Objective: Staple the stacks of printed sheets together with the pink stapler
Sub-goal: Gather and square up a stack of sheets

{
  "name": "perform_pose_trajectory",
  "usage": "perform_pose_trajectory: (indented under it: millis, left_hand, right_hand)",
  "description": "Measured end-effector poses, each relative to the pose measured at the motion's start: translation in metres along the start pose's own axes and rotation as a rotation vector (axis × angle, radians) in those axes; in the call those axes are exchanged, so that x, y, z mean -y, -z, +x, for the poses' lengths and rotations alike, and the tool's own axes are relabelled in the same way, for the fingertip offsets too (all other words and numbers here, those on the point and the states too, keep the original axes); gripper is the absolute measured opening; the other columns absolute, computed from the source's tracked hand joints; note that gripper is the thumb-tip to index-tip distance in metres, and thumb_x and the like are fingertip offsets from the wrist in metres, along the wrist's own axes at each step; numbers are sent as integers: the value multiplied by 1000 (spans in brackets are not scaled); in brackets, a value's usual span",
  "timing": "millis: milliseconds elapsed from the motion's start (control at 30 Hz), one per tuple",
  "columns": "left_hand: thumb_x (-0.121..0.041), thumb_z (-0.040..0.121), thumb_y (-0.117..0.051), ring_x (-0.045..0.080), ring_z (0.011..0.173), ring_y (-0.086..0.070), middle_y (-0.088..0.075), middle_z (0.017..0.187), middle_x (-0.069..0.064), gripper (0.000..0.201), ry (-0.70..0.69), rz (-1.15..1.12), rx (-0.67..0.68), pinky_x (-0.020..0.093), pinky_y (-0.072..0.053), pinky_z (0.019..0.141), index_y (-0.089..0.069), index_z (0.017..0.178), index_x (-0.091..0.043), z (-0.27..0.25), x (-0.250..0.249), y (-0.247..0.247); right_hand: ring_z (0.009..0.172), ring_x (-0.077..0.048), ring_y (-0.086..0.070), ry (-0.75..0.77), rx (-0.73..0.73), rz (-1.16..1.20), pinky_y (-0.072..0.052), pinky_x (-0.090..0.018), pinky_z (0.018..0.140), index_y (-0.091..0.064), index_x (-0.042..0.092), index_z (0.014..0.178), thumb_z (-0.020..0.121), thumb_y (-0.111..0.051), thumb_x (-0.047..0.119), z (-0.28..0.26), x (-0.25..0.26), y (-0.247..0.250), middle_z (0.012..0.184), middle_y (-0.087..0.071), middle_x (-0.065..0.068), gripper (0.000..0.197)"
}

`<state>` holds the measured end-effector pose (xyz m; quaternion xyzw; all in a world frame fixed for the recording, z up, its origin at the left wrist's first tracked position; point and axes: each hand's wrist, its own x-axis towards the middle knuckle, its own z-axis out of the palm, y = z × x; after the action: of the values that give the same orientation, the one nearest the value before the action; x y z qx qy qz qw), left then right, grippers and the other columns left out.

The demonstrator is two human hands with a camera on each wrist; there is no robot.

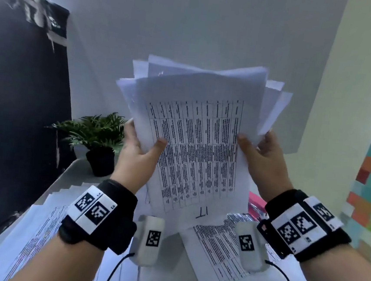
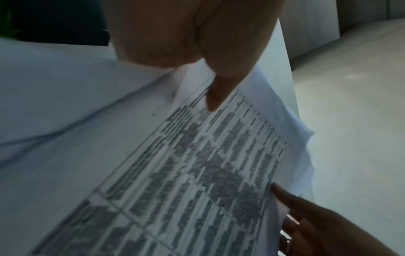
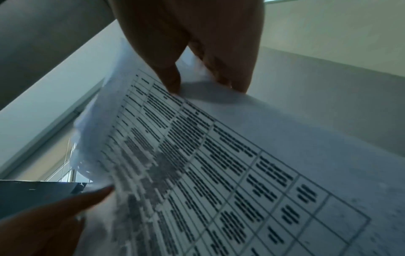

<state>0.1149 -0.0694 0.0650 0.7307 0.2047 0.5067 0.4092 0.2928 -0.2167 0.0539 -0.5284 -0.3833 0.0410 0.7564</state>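
Observation:
A loose stack of printed sheets (image 1: 197,146) stands upright above the desk, its top edges fanned and uneven. My left hand (image 1: 139,149) grips its left edge, thumb on the front page. My right hand (image 1: 258,154) grips the right edge the same way. The left wrist view shows the printed table page (image 2: 197,173) with my left hand (image 2: 210,83) pinching it. In the right wrist view my right hand (image 3: 192,74) pinches the page (image 3: 219,164). A pink stapler (image 1: 255,207) shows partly behind my right wrist, on the desk.
More printed sheets lie on the desk at the left (image 1: 35,234) and under the held stack (image 1: 217,247). A potted plant (image 1: 98,138) stands at the back left by a dark panel (image 1: 14,101). A grey wall rises behind.

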Motion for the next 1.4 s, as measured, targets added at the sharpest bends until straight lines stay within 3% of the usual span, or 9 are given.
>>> perform_pose_trajectory:
  millis: [100, 333, 500, 633, 833, 933, 1100, 1200, 1400]
  left_hand:
    - [-9, 91, -57, 19, 106, -60, -61, 113, -2, 36, -16, 55, -31, 28, -48, 88, -42, 122, -20, 14, -5, 5]
    - [-31, 85, -52, 38, 82, -58, -61, 74, 6, 13, -342, 601, 75, 43, -50, 80, -54, 95, -22, 32, -62, 32]
    - [-35, 94, -50, 23, 100, -48, -56, 75, -5, 17, -390, 937, 165, 29, -24, 96, -57, 102, -23, 13, -64, 14]
    - [-46, 91, -50, 24, 127, -42, -53, 131, -2, 42, -314, 1148, -24, 53, 5, 114, -50, 127, -26, 11, -28, 38]
    - [-52, 67, -76, 21, 143, -20, -14, 157, 1, 116, -24, 346, -203, 44, -24, 114, 1, 150, -27, 10, 9, 74]
    - [-36, 71, -80, 13, 114, -54, -54, 122, -9, 90, 129, 34, -121, 32, -46, 91, -22, 140, -28, 14, 18, 73]
    - [-9, 85, -66, 19, 99, -62, -63, 104, -4, 49, 188, 108, -58, 48, -50, 91, -37, 120, -28, 6, 51, 62]
    - [-8, 88, -62, 14, 87, -62, -64, 92, -9, 22, 67, 146, -149, 43, -52, 86, -51, 102, -22, 4, 52, 55]
    - [-29, 88, -64, 16, 80, -65, -66, 86, -3, 12, 31, 7, -262, 38, -54, 76, -53, 82, -26, 9, 49, 57]
  right_hand:
    - [88, 2, -62, -29, 27, -185, -52, -23, 82, -40, 18, 120, 88, -64, 19, 5, 3, -1, 109, -57, 6, 40]
    - [140, -24, -19, 515, -78, -720, -15, -45, 115, -7, 14, 150, 71, -78, 28, 26, 60, -6, 153, -18, -10, 106]
    - [62, 11, -55, 204, 287, -393, -42, -9, 61, -63, 21, 92, 78, -75, 9, 25, 53, -11, 72, -67, 21, 22]
    - [71, -6, -67, 43, 138, -210, -56, -29, 76, -69, 18, 81, 72, -80, 22, 19, 20, 5, 74, -72, 13, 15]
    - [86, -24, -69, 8, 35, 13, -55, -38, 82, -68, 6, 100, 41, -86, 54, 21, 18, 18, 97, -73, -9, 78]
    - [93, -19, -67, -3, 40, -14, -54, -34, 79, -52, 13, 115, 51, -85, 43, 24, 14, 17, 104, -68, -4, 78]
    - [96, -25, -63, -292, 0, -165, -53, -45, 86, -41, 14, 117, 79, -72, 8, 13, -31, 22, 116, -60, -13, 50]
    - [84, -21, -68, -166, -81, -129, -56, -39, 79, -61, 18, 90, 87, -66, 22, 8, -30, 18, 102, -70, -10, 7]
    - [82, -15, -70, -123, -62, -8, -57, -31, 73, -67, 24, 90, 80, -61, 49, 9, -23, 12, 92, -73, 2, 28]
